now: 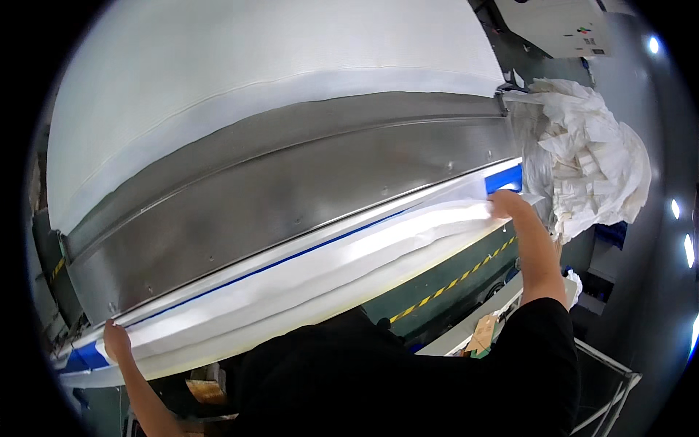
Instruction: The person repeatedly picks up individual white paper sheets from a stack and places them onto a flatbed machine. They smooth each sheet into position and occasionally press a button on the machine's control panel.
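Grip, left: the left hand (116, 341) is closed on the near-left end of a white cloth, fingers drawn together at its edge
Grip, right: the right hand (507, 205) is bent over the far-right end of the same cloth and holds it there; fingertips partly hidden
White cloth (277, 284): one long length, spread between the two hands, lying along the front edge of the machine, with soft lengthwise folds and a bright sheen toward the right
Blue surface (504, 178): beneath the cloth, showing as a patch beside each hand and as a thin line along the cloth's upper edge
Steel panel (291, 197): broad, grey, dotted with small fasteners, just beyond the cloth
White sheet (291, 44): large, covering the upper part of the machine, its lower border curving above the panel
Crumpled pile (590, 153): white fabric, heaped at the right end of the machine, near the right hand
Striped tape (448, 290): yellow and black, running diagonally across the green floor (408, 295)
Cardboard piece (482, 335): brown, lower right, near the person's black sleeve (539, 342)
Tubular frame (628, 380): pale, lower right corner, well apart from the cloth
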A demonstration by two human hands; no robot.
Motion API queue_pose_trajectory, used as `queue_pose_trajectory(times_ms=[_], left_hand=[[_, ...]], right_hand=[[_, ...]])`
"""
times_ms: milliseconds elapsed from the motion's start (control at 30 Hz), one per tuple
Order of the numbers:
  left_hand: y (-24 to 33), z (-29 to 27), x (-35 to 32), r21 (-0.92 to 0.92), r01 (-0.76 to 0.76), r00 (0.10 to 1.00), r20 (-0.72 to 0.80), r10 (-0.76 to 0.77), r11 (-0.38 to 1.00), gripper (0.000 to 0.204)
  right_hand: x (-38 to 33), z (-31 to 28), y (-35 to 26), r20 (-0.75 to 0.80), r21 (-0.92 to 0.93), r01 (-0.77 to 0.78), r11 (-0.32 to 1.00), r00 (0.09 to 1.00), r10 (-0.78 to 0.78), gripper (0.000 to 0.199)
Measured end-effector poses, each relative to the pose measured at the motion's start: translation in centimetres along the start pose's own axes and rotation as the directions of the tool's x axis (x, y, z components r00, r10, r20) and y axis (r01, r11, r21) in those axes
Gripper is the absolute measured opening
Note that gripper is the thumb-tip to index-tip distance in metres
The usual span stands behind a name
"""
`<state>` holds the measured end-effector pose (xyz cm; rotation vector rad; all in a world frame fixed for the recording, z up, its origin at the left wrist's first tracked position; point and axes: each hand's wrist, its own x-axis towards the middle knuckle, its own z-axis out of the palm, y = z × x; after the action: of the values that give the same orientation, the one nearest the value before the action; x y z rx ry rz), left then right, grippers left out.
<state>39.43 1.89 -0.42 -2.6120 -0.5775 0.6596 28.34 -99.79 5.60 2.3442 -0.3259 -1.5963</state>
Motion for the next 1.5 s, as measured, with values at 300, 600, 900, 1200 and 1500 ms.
queue_pose_trajectory(times_ms=[300,600,900,1200,1500], left_hand=[[3.6,-3.6,-3.4,-0.127,-0.03,0.996,-0.092,0.018,0.991,0.031],[21.4,-8.7,-15.0,-0.556,-0.814,0.494,-0.51,0.704,0.167,0.026],[33.6,-11.6,-22.3,-0.747,-0.619,0.173,0.171,0.97,0.242,0.046],[30.6,-15.0,-18.1,-0.874,-0.388,0.599,0.002,0.801,0.293,0.044],[21.1,-10.8,-14.4,-0.958,-0.212,0.881,-0.102,0.463,0.193,0.028]], right_hand=[[-0.3,-3.9,-8.1,-0.062,0.062,0.277,0.959,0.96,-0.273,0.039],[-5.9,-5.5,-19.2,-0.016,0.199,0.588,0.784,0.802,-0.597,0.038],[-9.6,-8.3,-23.6,0.081,0.264,0.654,0.71,0.718,-0.691,0.042],[-5.2,-6.7,-24.7,0.092,0.554,0.507,0.66,0.751,-0.654,0.056],[-5.3,-3.3,-26.6,-0.211,0.483,0.523,0.703,0.848,-0.486,0.033]])
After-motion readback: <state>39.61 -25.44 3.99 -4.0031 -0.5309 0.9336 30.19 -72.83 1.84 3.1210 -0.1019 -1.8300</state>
